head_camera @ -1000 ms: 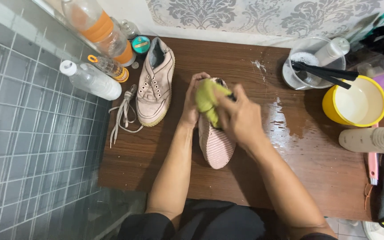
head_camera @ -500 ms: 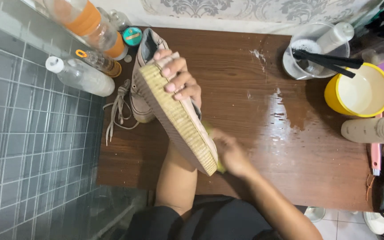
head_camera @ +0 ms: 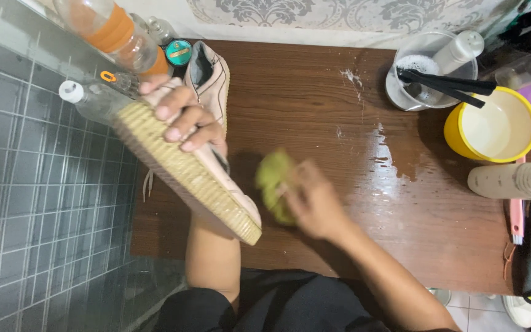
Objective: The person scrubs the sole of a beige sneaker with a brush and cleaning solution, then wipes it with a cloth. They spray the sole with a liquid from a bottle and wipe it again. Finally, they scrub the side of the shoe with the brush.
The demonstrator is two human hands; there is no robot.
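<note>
Held up over the counter's [head_camera: 314, 92] left edge: a pink shoe [head_camera: 216, 178], ribbed sole [head_camera: 179, 166] turned upward, heel end gripped by the left hand [head_camera: 182, 117] with fingers curled over the sole. Just right of the shoe's toe, blurred: the right hand [head_camera: 314, 203], closed around a green cloth [head_camera: 275, 184]. Lay flat near the far left corner: a second pink shoe [head_camera: 207, 77]. Stood by the right edge: a yellow bowl [head_camera: 493, 132].

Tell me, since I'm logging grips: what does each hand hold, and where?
Left hand grips the pink shoe across its ribbed sole, near one end. Right hand clutches a green cloth, bunched.
</note>
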